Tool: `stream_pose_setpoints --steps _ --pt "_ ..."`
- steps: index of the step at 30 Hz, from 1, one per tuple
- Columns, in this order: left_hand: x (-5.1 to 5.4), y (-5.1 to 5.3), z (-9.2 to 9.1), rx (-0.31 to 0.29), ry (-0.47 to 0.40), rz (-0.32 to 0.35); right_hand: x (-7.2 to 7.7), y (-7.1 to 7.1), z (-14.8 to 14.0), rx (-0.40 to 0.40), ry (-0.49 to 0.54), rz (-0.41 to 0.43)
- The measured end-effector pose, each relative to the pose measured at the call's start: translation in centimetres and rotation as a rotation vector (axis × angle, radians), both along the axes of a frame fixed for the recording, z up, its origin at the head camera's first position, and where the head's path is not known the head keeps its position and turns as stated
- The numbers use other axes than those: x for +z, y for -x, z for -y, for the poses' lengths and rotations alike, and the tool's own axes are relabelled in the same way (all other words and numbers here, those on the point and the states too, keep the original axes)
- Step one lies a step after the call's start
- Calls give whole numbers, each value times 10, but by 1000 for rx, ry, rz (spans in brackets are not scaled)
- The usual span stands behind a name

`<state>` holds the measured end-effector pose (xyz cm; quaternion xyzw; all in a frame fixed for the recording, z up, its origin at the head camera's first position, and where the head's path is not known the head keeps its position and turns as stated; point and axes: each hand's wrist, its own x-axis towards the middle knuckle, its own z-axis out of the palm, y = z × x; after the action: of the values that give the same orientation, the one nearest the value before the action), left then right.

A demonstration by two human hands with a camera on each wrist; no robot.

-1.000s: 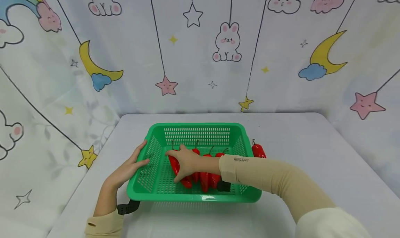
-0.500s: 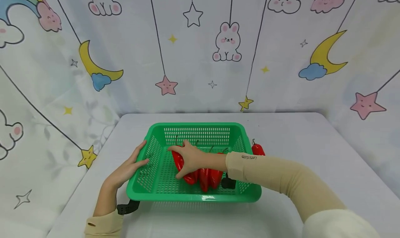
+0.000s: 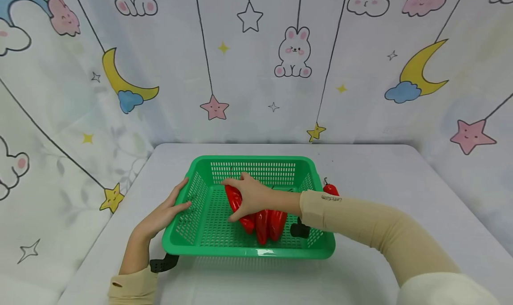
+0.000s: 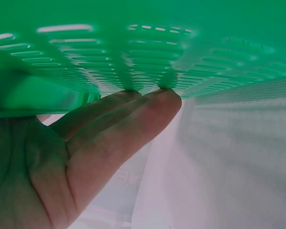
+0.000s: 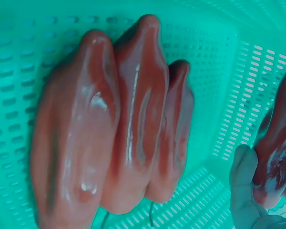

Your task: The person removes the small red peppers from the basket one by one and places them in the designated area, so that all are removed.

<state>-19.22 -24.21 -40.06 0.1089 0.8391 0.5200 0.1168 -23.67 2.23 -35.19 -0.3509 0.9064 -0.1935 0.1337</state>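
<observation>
A green plastic basket [image 3: 248, 252] stands on the table with several red peppers in it. At its left wall, my left hand [image 3: 162, 218] grips the rim, thumb inside; the left wrist view shows its fingers [image 4: 128, 126] against the slotted outside. My right hand [image 3: 256, 196] reaches into the basket and holds a glossy red pepper [image 3: 234, 198] between thumb and fingers, tilted. Three more peppers lie side by side in the right wrist view, the middle pepper [image 5: 138, 109] among them. In the head view, the right hand and forearm partly cover them.
Outside the basket's right wall, another red pepper [image 3: 331, 189] lies on the white table [image 3: 380, 176], partly hidden by the right sleeve [image 3: 360, 216]. A printed cloth backdrop [image 3: 248, 73] hangs behind and to the left.
My right hand has moved to the right and slightly away from me, carrying the held pepper nearer the others. The left hand stays on the rim.
</observation>
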Motion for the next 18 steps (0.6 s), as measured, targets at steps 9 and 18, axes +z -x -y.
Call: stream_pose_setpoints --steps 9,18 --pt "1 0 0 -2 0 0 8 4 -11 -18 17 4" --pt "0 0 0 -4 -17 -3 15 5 -17 -33 17 6"
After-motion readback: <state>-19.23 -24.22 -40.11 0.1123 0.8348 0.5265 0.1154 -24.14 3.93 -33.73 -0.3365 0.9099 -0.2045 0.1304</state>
